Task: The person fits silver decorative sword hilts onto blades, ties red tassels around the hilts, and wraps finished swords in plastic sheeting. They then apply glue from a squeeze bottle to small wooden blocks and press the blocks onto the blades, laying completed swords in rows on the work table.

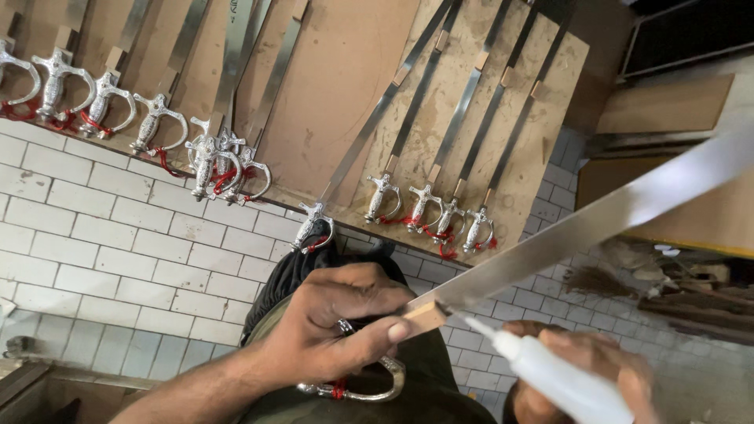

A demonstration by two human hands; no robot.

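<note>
My left hand (334,322) grips the silver hilt (369,385) of a sword with a red tassel, thumb pressed on a small wooden block (426,316) where the blade meets the hilt. The long steel blade (597,224) runs up to the right edge. My right hand (585,361) holds a white squeeze bottle (554,381), its thin nozzle tip (470,322) touching the joint beside the wooden block.
Several finished swords (428,157) with silver hilts and red tassels lie in rows on brown boards (345,86) over a white tiled floor (94,251). More swords (157,118) lie at the left. Debris and boards (683,290) sit at the right.
</note>
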